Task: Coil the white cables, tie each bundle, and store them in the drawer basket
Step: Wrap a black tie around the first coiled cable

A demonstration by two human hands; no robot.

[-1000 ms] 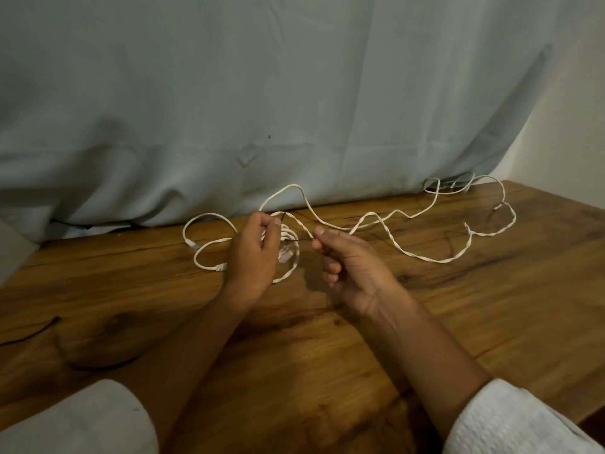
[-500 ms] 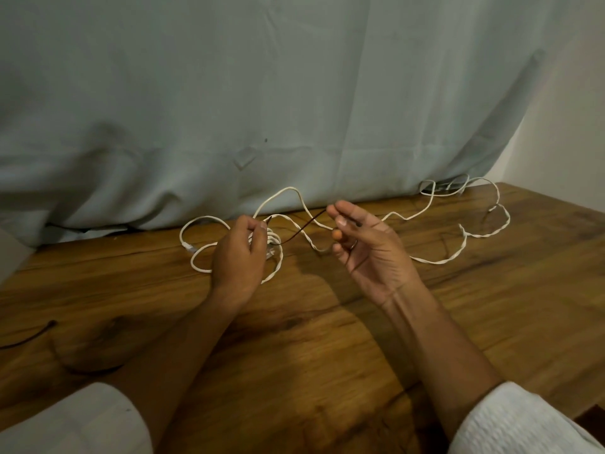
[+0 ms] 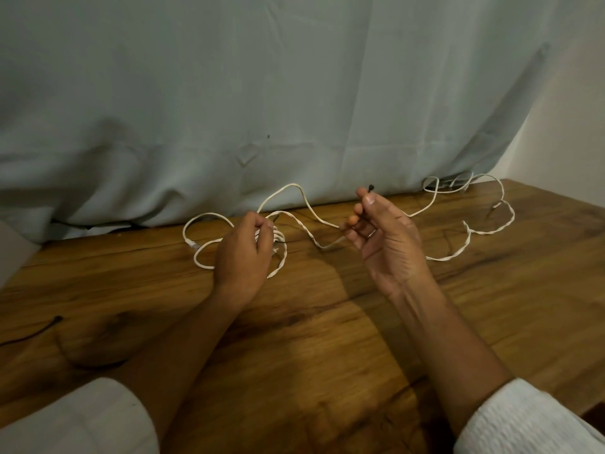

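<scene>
Presently listed, item by item:

Brown wood-grain worktop [image 3: 327, 322]: fills the lower frame, knots and dark grain visible.

Pale grey-green cloth curtain [image 3: 229, 93]: hangs behind the worktop, its hem resting along the far edge.

Long thin white cable [image 3: 455, 255]: partly coiled. A small bundle of loops sits under and beside the left hand; two larger loops spread out on the worktop to that hand's left, one ending in a small plug. From the bundle the cable rises in a hump, dips toward the right hand, passes behind it and runs on over the right part of the worktop in loose, twisted bends as far as the curtain hem.

Left hand [image 3: 244, 253]: back toward the camera, fingers curled closed around the coiled loops, thumb and forefinger pinched at the top.

Right hand [image 3: 389, 244]: raised above the worktop, palm turned inward, fingers loosely bent. Thumb and forefinger pinch a thin dark tie [image 3: 371, 187], whose knobbed end pokes up above the fingertips. Whether the fingers also touch the white cable cannot be told.

Thin black cord [image 3: 39, 330]: lies at the left edge of the worktop, well apart from the hands.

White ribbed sleeves [image 3: 523, 421]: cover both forearms at the bottom corners.
</scene>
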